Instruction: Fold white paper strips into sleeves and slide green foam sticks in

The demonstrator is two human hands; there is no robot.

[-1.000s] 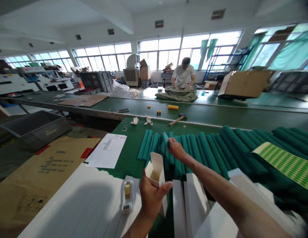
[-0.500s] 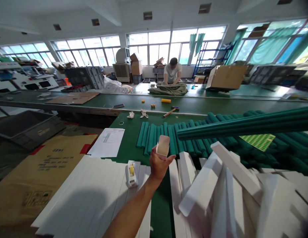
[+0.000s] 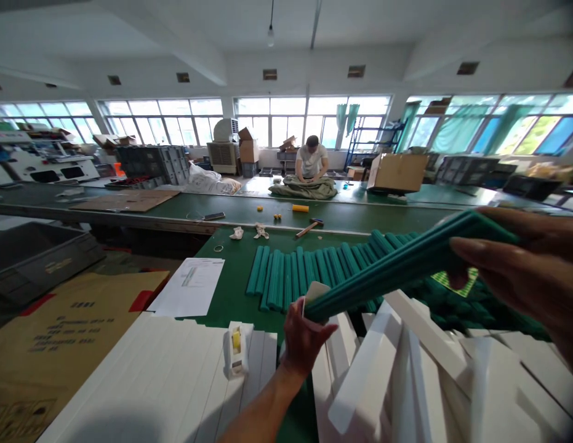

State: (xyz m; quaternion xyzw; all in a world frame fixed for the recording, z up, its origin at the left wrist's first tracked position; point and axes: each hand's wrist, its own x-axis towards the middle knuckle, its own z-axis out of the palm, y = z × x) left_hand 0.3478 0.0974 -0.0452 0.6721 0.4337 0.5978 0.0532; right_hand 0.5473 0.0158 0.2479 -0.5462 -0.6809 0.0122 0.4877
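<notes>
My left hand (image 3: 303, 337) is wrapped round a narrow white box (image 3: 316, 289), its open end and raised flap at the top; the rest of the box is hidden by the hand. My right hand (image 3: 521, 258) grips the far end of a long green ribbed bundle of rods (image 3: 401, 261). The bundle slants down to the left, and its lower end sits at the mouth of the white box. Behind it, a row of green ribbed rods (image 3: 290, 277) lies on the green table. Loose white boxes (image 3: 373, 369) are heaped below my right hand.
Flat white boxes (image 3: 175, 369) lie side by side at left, with a tape dispenser (image 3: 236, 351) on them. Nearby are paper sheets (image 3: 189, 286) and a brown carton (image 3: 74, 332). Farther off lie a hammer (image 3: 308, 229) and a yellow roll (image 3: 300, 208). A co-worker (image 3: 311, 161) handles olive fabric.
The green bundle has swung down and left, its end now meeting the white box. My right hand has come into view holding it. The view has tilted up slightly.
</notes>
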